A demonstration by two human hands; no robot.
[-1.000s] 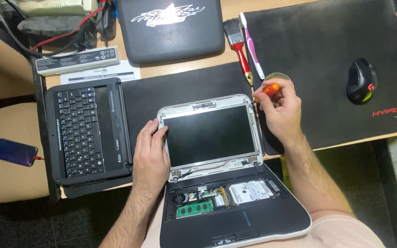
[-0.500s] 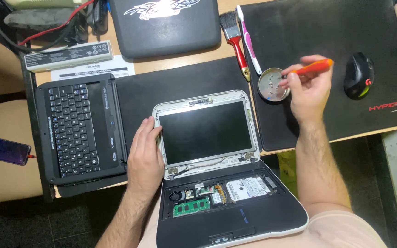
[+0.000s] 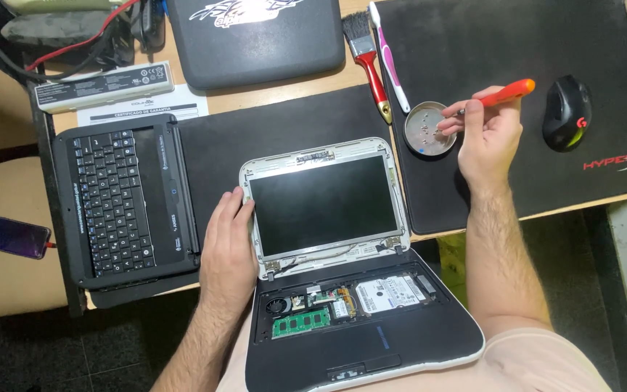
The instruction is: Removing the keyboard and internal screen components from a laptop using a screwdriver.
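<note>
I see a detached black keyboard panel lying on the wooden worktop, well off to the outer side of my left hand. That hand's fingers lie flat and loosely spread, holding nothing, pressed against the edge of the small opened laptop with a white-rimmed dark screen. Beyond the screen, my right hand has its fingers pinched around a slim orange-handled screwdriver, fingertips just over the round shallow metal dish of tiny screws. A black mouse rests past those knuckles.
</note>
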